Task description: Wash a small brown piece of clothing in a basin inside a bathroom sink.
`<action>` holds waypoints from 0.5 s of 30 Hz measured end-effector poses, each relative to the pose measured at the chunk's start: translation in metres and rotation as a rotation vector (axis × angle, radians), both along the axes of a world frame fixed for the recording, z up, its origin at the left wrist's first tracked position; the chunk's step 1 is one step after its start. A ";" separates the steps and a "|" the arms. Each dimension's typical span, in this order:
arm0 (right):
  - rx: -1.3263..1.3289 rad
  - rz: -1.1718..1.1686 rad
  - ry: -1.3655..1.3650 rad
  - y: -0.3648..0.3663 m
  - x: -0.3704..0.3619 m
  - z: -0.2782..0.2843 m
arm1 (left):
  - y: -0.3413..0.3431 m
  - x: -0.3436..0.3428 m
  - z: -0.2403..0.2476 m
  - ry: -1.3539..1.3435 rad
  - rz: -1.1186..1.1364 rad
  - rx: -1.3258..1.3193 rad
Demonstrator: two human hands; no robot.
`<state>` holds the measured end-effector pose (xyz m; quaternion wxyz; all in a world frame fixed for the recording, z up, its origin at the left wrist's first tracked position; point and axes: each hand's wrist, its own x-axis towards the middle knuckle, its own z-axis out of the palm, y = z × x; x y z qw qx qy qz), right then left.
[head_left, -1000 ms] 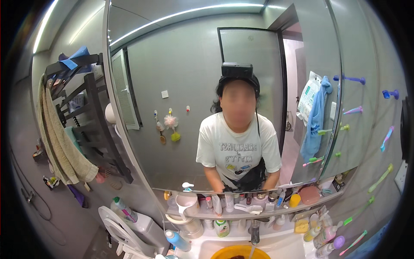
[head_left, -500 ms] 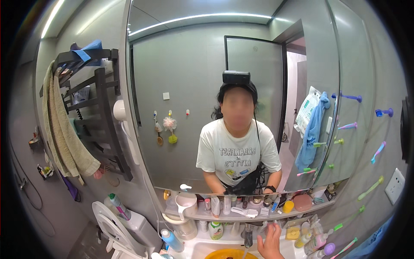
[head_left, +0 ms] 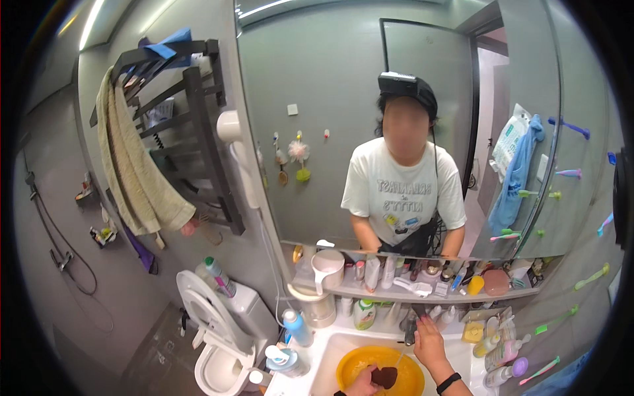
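In the white sink a yellow basin (head_left: 344, 369) sits below the faucet (head_left: 410, 328). A thin stream of water runs from the spout toward the basin. My left hand (head_left: 360, 384) is over the basin's near edge, closed on a small dark brown piece (head_left: 384, 377) with a rounded edge; its exact kind does not show. My right hand (head_left: 432, 343), a black band at its wrist, reaches up to the right side of the faucet. Its fingers are stretched out beside the faucet top, with nothing held in them.
A shelf (head_left: 370, 285) of small bottles, a white cup (head_left: 327, 269) and tubes runs under the mirror (head_left: 317, 198). Pump bottles (head_left: 498, 356) stand right of the sink, a blue spray can (head_left: 296, 328) left. The toilet (head_left: 221, 369) is farther left.
The view has tilted down and left, showing more of the sink and toilet. My left hand with the dark brown piece has come into view. My right hand stays by the faucet.
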<state>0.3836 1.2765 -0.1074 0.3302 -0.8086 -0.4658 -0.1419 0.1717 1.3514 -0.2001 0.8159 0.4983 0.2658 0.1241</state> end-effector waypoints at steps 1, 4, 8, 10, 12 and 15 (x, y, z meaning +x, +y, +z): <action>0.022 0.036 0.032 -0.006 -0.002 -0.001 | -0.005 0.006 0.015 -0.023 0.164 -0.258; 0.224 -0.033 0.181 -0.024 -0.036 0.002 | -0.015 0.022 -0.008 -0.270 0.348 -0.376; 0.479 -0.087 1.174 -0.050 -0.096 -0.071 | 0.007 0.041 -0.017 -0.127 0.343 -1.049; 0.548 -0.064 1.635 -0.046 -0.109 -0.067 | -0.011 0.037 0.012 -0.286 0.192 -1.036; 0.945 0.106 2.111 -0.035 -0.121 -0.017 | -0.027 0.034 0.028 -0.301 0.277 -1.099; 0.902 0.647 2.231 -0.033 -0.085 -0.067 | -0.039 0.025 0.046 -0.300 0.199 -1.024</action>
